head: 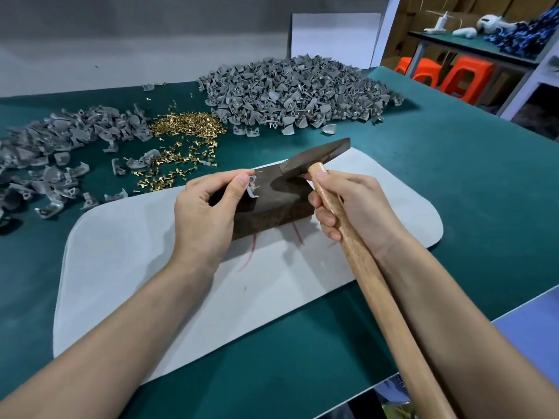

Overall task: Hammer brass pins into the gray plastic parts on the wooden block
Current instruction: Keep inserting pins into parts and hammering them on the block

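In the head view, a dark wooden block [272, 204] sits on a pale mat [272, 297] laid on the green bench [453, 176]. The left hand [208, 213] is at the block's left end. Its fingers [239, 184] are curled, thumb and forefinger pinching a small gray part [251, 186] on the block's top face, near the far left edge. A brass pin [257, 186] shows against the part, too small to tell how deep it sits.

The right hand [354, 207] is wrapped tight round the hammer [314, 160], high on the wooden handle just below the head, thumb lying along the top. The dark head hangs over the block's far right corner, right of the part and apart from it. Whether it touches the wood I cannot tell. The handle runs back toward the lower right, beside the forearm.

Beyond the mat, a heap of loose pins [187, 125] lies between two piles of gray parts [296, 92], the larger on the right. Orange stools [462, 80] stand past the bench's far right edge.
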{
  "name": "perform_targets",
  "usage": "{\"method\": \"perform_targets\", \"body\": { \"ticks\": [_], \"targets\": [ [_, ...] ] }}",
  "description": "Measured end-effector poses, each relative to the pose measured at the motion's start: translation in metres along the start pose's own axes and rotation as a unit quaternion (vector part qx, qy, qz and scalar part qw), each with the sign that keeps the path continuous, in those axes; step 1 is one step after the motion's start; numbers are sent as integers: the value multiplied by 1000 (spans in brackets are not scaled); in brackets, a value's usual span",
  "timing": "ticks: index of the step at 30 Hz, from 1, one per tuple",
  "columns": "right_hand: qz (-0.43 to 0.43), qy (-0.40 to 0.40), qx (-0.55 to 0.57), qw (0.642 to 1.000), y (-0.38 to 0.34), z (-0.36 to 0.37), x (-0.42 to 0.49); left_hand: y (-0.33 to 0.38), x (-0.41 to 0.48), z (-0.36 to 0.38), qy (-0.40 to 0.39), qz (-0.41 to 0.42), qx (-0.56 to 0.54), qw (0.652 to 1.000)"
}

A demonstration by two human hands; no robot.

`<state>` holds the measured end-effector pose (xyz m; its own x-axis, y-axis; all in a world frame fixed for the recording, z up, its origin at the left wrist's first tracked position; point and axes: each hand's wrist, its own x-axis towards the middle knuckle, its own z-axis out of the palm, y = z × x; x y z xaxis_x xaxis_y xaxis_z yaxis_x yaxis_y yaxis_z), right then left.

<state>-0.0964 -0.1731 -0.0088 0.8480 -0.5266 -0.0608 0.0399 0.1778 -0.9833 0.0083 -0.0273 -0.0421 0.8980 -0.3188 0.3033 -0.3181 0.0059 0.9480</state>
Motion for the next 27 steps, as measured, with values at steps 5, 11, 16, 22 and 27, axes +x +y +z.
{"method": "perform_targets", "body": {
  "ticks": [5, 11, 16, 22, 27],
  "targets": [
    [-21, 14, -16, 1000, 3, 1, -3, -1, 1, -1, 1, -1, -5, 1000],
    [-22, 20, -15, 999, 5, 2, -4, -2, 1, -1, -3, 6, 2, 1000],
    [-27, 21, -19, 999, 7, 1, -2, -3, 1, 0, -4, 1, 0, 1000],
    [-27, 20, -15, 999, 8, 0, -3, -3, 2, 0, -2, -3, -6, 1000],
    [-27, 22, -21, 999, 8, 0, -2, -3, 1, 0, -8, 2, -6, 1000]
  ]
}}
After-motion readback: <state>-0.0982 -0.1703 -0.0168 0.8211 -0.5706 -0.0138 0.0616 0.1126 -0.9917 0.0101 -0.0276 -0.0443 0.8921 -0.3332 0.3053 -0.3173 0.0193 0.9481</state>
